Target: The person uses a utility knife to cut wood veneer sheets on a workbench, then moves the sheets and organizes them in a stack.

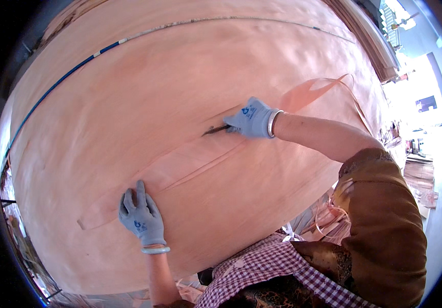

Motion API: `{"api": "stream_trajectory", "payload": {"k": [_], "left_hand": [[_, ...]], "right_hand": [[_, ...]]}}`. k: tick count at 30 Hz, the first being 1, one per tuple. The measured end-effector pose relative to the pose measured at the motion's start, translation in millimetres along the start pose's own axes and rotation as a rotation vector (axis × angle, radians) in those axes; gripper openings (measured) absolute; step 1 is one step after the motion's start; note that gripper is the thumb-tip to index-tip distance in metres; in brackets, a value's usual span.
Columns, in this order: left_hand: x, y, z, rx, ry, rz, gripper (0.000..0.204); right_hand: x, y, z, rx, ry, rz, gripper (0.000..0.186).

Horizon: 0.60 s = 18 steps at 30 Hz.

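A big pinkish-tan sheet of wood veneer (144, 97) spreads out before me. Across its middle lies a long, paler veneer strip (175, 167), running from lower left toward my right hand. My left hand (142, 218), in a blue-grey glove, rests flat with its fingers apart, pressing on the strip near its left end. In my gloved right hand (252, 119), the fingers are closed round a dark knife (216, 130). Its tip points left and touches or hovers just over the veneer by the strip's upper edge; I cannot tell which.
A long thin blue and white rod (109, 47) curves across the sheet's far side. Beyond my right hand a thin veneer ribbon (316, 92) loops upward. Veneer scraps (331, 218) lie below the near edge. Stacked sheets (369, 41) stand at the far right.
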<state>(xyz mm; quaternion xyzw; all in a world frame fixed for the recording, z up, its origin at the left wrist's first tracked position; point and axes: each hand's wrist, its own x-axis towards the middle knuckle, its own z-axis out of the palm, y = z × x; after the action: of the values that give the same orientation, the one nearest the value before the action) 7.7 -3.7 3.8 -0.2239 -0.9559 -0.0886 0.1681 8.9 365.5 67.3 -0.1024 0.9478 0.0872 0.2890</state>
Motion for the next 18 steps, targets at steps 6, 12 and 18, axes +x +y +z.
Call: {"api": "stream_trajectory", "payload": {"k": [6, 12, 18], "left_hand": [[0.1, 1.7, -0.2, -0.018, -0.035, -0.009, 0.032], [1.0, 2.1, 0.7, 0.003, -0.017, 0.03, 0.031], [2.7, 1.3, -0.1, 0.038, -0.007, 0.049, 0.031]], "right_hand": [[-18.3, 32.6, 17.9, -0.01, -0.036, 0.064, 0.018], [-46.9, 56.6, 38.5, 0.072, -0.088, 0.214, 0.019], [-69.9, 62.7, 59.0, 0.161, 0.004, 0.301, 0.022]]}}
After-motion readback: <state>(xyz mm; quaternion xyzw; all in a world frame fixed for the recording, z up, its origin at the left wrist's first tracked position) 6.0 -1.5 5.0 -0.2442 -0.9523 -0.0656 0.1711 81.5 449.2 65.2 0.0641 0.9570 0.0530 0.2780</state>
